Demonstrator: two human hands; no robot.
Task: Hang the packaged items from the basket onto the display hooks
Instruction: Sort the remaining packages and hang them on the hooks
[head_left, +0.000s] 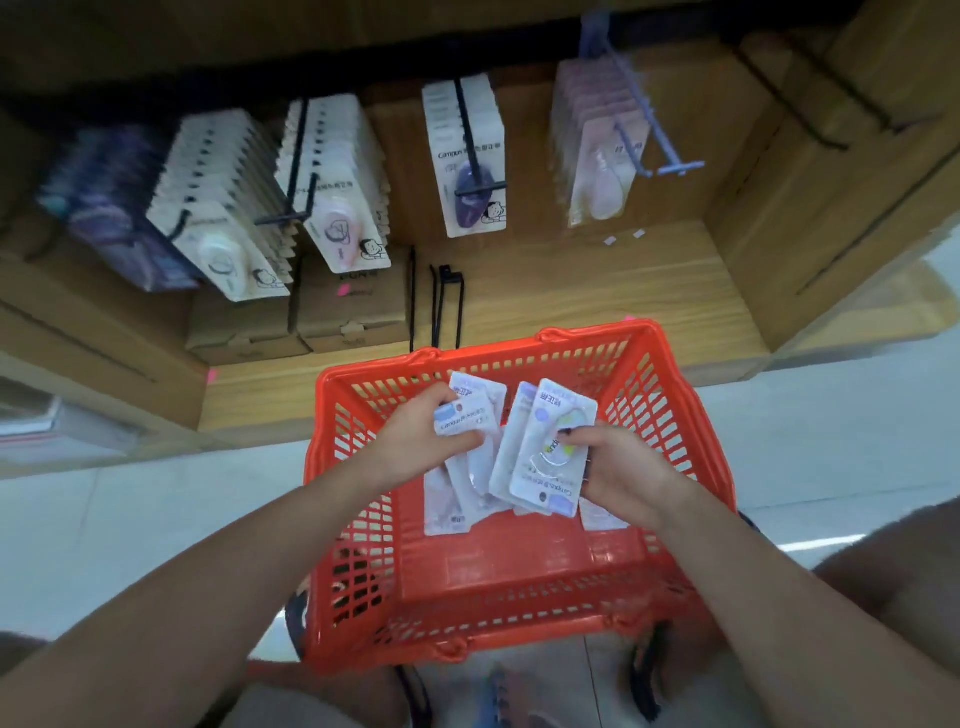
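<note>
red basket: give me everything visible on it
The red basket looks like moulded plastic, with slotted lattice walls, a solid rim and dark handles folded down outside. It sits upright on the pale floor in front of the wooden display. Inside lie white packaged items. The left hand and right hand each hold packages over it; neither visibly touches the basket.

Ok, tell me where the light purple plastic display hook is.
In the head view, the light purple plastic display hook juts out upper right, holding pink packaged items, right of the black hook.
</note>
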